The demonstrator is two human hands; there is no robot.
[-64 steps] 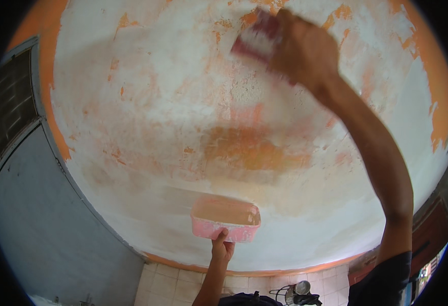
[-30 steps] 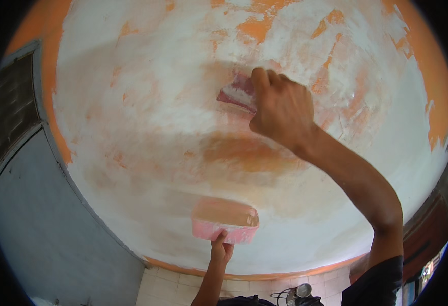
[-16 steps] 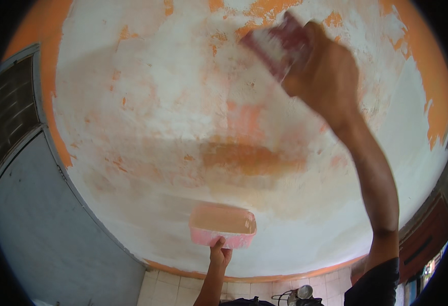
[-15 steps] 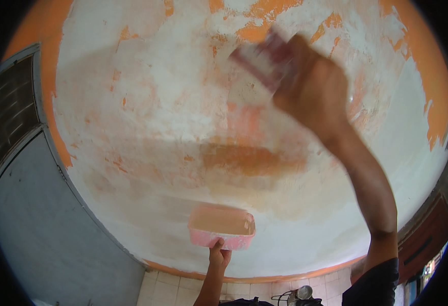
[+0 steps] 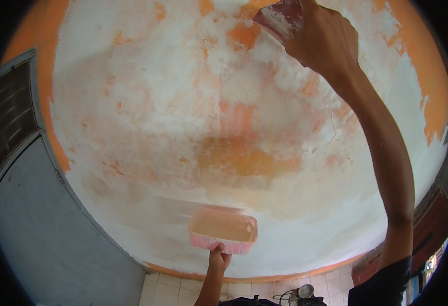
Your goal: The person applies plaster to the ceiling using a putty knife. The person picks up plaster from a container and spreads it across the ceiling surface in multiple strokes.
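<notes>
High on the wall, my right hand (image 5: 330,43) is closed around a dark red putty spreader (image 5: 280,21), a flat blade smeared with whitish paste. The blade is at or very near the wall (image 5: 152,97), whose orange paint is mostly covered by patchy white filler. Lower down, my left hand (image 5: 219,258) grips the near side of a pink rectangular tub (image 5: 220,246), thumb over its side. Beige paste (image 5: 219,227) lies inside the tub, and its outer side is streaked white. The fingers under the tub are hidden.
A grey door (image 5: 35,214) in a frame stands at left, with a dark panel (image 5: 12,107) above it. Pale floor tiles (image 5: 165,290) run along the wall's foot. A round metal container (image 5: 304,291) and reddish-brown furniture (image 5: 428,234) are at lower right.
My right hand has moved up and slightly right with the putty spreader, the arm straightening. The wall where it was shows fresh pale paste. The tub stays nearly in place in my left hand.
</notes>
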